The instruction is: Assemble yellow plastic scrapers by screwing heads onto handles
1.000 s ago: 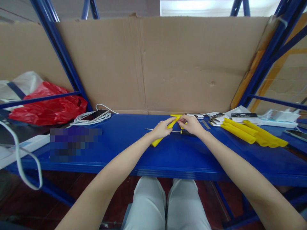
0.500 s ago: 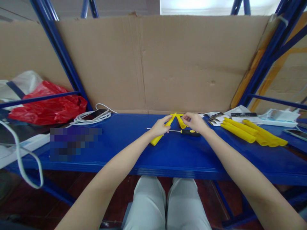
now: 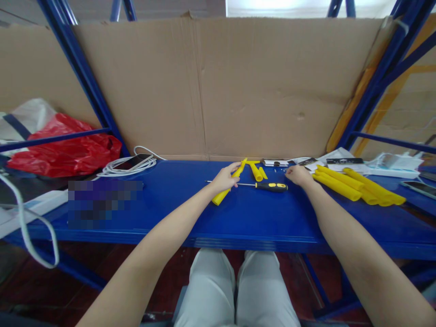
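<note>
My left hand (image 3: pixel 225 178) is wrapped round a long yellow plastic handle (image 3: pixel 220 197), tilted, its wide end toward me and its narrow end past my fingers. My right hand (image 3: pixel 298 175) rests low over the table to the right, fingers drawn together beside a few tiny metal bits (image 3: pixel 283 170), too small to name; whatever it pinches is hidden. Between the hands lie a yellow T-shaped piece (image 3: pixel 255 171) and a small yellow sliver (image 3: pixel 262 172). In front of them is a screwdriver (image 3: pixel 271 186) with a black and yellow grip, its shaft pointing left.
Several yellow tubular pieces (image 3: pixel 357 187) lie at the right, with papers and packets (image 3: pixel 344 165) behind. A coiled white cable (image 3: pixel 127 168) with a phone (image 3: pixel 139 161) and a red plastic bag (image 3: pixel 68 143) are at the left. A cardboard sheet (image 3: pixel 265 91) backs the blue table (image 3: pixel 170 209).
My right hand has moved right, away from the yellow T-shaped piece, to the tiny bits. This uncovers the sliver and the screwdriver's grip. My left hand keeps hold of the yellow handle.
</note>
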### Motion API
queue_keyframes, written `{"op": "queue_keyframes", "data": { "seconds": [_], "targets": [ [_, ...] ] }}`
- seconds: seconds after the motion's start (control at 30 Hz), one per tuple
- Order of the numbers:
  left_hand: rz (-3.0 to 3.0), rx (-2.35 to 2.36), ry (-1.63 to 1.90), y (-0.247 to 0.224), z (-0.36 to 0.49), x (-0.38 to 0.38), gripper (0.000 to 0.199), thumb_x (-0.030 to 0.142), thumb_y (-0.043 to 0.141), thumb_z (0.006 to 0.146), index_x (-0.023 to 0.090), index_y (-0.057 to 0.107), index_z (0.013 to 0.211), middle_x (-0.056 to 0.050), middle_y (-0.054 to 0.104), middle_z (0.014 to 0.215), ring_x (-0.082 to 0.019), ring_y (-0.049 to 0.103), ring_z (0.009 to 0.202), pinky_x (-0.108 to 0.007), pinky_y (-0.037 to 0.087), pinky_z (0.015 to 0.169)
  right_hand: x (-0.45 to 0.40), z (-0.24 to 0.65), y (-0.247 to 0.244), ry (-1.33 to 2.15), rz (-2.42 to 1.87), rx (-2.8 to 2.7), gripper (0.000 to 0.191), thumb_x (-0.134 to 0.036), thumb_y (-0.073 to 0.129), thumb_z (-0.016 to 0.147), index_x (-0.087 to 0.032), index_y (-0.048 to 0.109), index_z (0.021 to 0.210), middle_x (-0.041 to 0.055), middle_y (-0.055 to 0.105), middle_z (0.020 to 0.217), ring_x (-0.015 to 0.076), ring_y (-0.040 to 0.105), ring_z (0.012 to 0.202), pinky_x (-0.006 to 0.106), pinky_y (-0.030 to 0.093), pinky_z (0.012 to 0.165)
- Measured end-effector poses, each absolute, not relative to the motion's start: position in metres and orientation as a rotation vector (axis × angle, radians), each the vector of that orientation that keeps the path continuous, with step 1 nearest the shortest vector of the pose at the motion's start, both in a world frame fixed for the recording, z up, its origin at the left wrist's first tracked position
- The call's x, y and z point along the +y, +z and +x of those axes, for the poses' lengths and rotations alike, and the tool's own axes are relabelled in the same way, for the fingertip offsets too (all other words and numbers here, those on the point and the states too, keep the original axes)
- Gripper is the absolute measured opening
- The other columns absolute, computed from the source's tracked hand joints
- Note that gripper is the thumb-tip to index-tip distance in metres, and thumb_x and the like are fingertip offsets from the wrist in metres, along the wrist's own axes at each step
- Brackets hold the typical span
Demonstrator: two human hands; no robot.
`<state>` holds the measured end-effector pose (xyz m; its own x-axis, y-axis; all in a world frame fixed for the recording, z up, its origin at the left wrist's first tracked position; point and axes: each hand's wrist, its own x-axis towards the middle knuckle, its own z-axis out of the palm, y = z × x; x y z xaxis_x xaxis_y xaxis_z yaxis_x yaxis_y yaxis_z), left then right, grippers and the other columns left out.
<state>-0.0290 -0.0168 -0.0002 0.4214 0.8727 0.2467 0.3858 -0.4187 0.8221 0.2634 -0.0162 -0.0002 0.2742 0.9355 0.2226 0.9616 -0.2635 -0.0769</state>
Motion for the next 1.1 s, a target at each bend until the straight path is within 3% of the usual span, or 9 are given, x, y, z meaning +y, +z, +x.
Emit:
{"op": "queue_keyframes", "data": {
  "seconds": [0.47,0.77,1.1],
  "targets": [
    [1.965,1.068,0.879,0.000,-0.031,-0.017,0.073,0.001,0.054,0.077,0.022,0.040,0.145,-0.020,0.042,0.148,-0.009,0.066,0.058,-0.018,0.049,0.042,0.005,0.267,-0.006,-0.174,-2.394,-1.679,0.029,-0.018,0.048,0.085,-0.013,0.074,0.098,0.0170,0.071,0.106,0.0272,0.067,0.100,0.032,0.051,0.081],
    [1.947,1.044,0.892,-0.001,-0.032,-0.016,0.073,0.000,0.055,0.077,0.022,0.041,0.145,-0.021,0.044,0.146,-0.009,0.065,0.056,-0.016,0.046,0.040,0.019,0.279,0.001,-0.047,-2.341,-1.786,0.020,-0.019,0.058,0.080,-0.014,0.075,0.088,0.0102,0.071,0.075,0.0215,0.068,0.075,0.027,0.049,0.071],
    [1.776,0.938,0.916,0.011,-0.026,-0.024,0.073,0.002,0.053,0.078,0.024,0.037,0.146,-0.016,0.048,0.144,-0.006,0.063,0.056,-0.015,0.045,0.039,0.007,0.278,-0.010,-0.198,-2.290,-1.663,0.023,-0.029,0.056,0.084,-0.017,0.074,0.093,0.0129,0.073,0.095,0.0248,0.067,0.092,0.029,0.050,0.075]
  ]
}}
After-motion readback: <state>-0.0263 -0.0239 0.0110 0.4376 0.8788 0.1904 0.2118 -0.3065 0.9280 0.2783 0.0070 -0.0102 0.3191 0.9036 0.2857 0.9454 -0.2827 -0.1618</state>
